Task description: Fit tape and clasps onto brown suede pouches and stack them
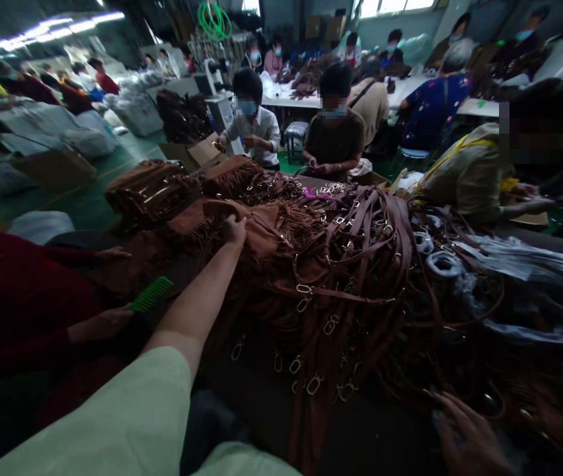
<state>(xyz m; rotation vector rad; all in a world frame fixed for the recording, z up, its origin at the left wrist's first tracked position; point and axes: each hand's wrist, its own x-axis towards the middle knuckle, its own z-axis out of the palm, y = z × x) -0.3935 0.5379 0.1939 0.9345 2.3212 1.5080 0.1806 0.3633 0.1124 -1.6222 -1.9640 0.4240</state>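
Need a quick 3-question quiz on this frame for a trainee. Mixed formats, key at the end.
1. Multiple choice: what is the left hand of the camera wearer gripping?
a) a pair of scissors
b) a brown fringed piece
c) a cardboard box

2. True or false: the green comb is in the hand of a co-worker with a dark red sleeve.

3. Fill in: heaped to the right of the left hand are long brown ____ with shiny fittings.

Key: 1. b. 2. True. 3. Straps.
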